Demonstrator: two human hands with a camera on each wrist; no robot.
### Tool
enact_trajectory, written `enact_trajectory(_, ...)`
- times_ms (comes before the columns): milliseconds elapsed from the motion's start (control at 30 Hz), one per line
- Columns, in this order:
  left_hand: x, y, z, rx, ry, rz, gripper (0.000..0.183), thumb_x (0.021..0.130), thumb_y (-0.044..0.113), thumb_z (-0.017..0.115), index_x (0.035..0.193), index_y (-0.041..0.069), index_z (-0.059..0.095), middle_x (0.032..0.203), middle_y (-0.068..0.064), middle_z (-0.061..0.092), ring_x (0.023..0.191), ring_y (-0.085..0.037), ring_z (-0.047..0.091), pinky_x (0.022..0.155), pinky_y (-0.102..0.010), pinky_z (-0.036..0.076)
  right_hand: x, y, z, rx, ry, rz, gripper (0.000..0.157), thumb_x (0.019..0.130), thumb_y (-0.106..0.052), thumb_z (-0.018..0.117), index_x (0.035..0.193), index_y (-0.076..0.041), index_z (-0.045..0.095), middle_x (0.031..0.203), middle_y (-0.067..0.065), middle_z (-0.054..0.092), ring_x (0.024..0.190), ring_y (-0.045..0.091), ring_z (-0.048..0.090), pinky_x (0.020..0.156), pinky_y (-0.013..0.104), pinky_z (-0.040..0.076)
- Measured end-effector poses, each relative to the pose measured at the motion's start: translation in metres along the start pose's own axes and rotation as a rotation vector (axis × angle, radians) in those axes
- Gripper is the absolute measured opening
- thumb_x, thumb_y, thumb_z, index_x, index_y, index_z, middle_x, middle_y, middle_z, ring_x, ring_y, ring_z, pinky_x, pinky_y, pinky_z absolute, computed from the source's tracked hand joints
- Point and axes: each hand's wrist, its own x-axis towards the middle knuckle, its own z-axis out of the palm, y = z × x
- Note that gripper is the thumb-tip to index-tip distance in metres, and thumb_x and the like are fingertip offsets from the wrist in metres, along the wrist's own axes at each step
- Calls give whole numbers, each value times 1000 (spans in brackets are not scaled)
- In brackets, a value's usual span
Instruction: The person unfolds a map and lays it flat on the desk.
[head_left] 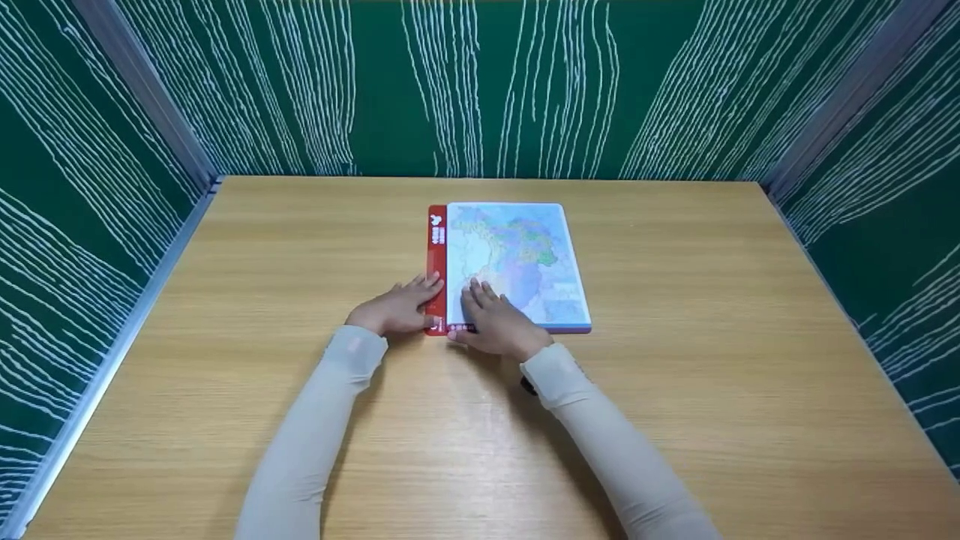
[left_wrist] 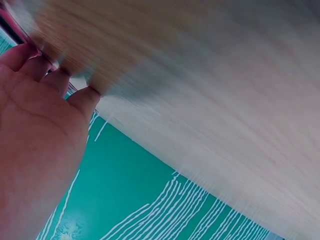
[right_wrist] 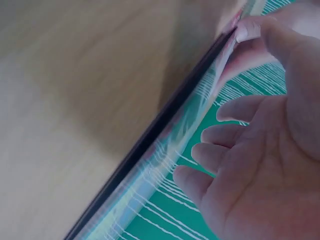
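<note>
A flat rectangular map [head_left: 517,247], printed in pastel colours, lies on the wooden table [head_left: 675,300], a red strip [head_left: 436,259] with white lettering showing along its left side. My left hand [head_left: 399,306] reaches in from the left, fingertips on the red strip; in the left wrist view its fingers [left_wrist: 56,80] meet the table surface and the strip's edge. Over the map's lower left part spreads my right hand [head_left: 501,322], its thumb at the front edge near the corner. In the right wrist view its fingers [right_wrist: 217,135] are loosely extended above the glossy surface, gripping nothing.
Green panels [head_left: 382,90] with wavy white lines stand behind the table and at both sides. Grey posts [head_left: 150,90] rise at the back corners. A small black object [head_left: 528,385] shows beneath the right cuff.
</note>
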Motion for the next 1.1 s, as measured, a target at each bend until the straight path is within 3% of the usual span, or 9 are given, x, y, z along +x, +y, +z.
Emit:
enact_trajectory(333, 0, 1, 0, 1, 7, -2, 77, 91, 38, 56, 154, 20, 14, 162, 4, 7, 151, -18, 1, 122, -46, 3, 12, -12, 7, -20, -8, 29, 88, 92, -57, 50, 154, -6, 14, 162, 14, 6, 150, 28, 6, 121, 45, 13)
enact_trajectory(700, -1, 1, -2, 10, -6, -10, 77, 91, 38, 56, 154, 21, 15, 163, 4, 7, 151, -16, 0, 122, -46, 3, 17, -14, 8, -80, 26, -22, 80, 95, -49, 51, 152, -1, 21, 160, 19, 14, 149, 31, 12, 118, 49, 22)
enact_trajectory(1100, -1, 1, -3, 11, -9, 2, 78, 91, 42, 56, 154, 21, 15, 163, 5, 6, 151, -16, -2, 122, -46, 3, 15, -11, 7, -144, -25, -67, 67, 103, -44, 34, 152, -1, 20, 160, 18, 14, 148, 32, 14, 117, 49, 24)
